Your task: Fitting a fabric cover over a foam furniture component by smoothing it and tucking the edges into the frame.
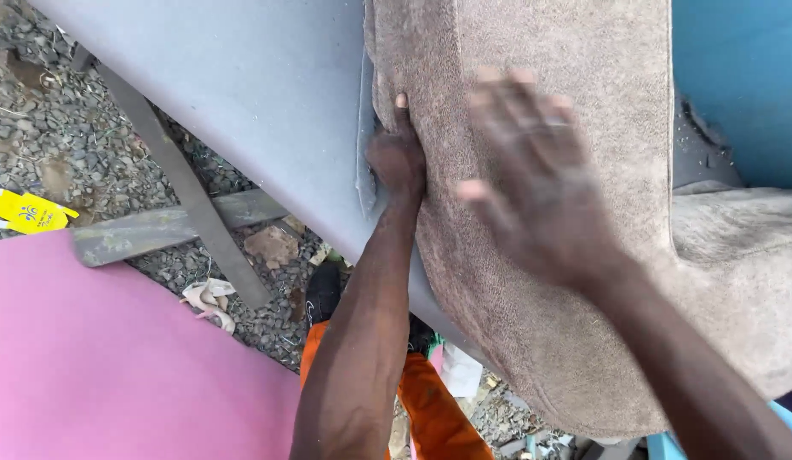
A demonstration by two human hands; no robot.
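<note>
brown fabric covers most of the grey foam; left hand clamps its edge, still untucked, while the right hand presses flat, fingers spread.

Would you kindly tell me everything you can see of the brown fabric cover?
The brown cover looks like soft, suede-like upholstery cloth, tan, slightly worn and dusty. It is draped over a padded form and runs from the top of the picture down to a rounded lower edge. Its left edge meets the grey sheet, where the left hand grips it. The right hand, blurred and open, lies over its face.
</note>
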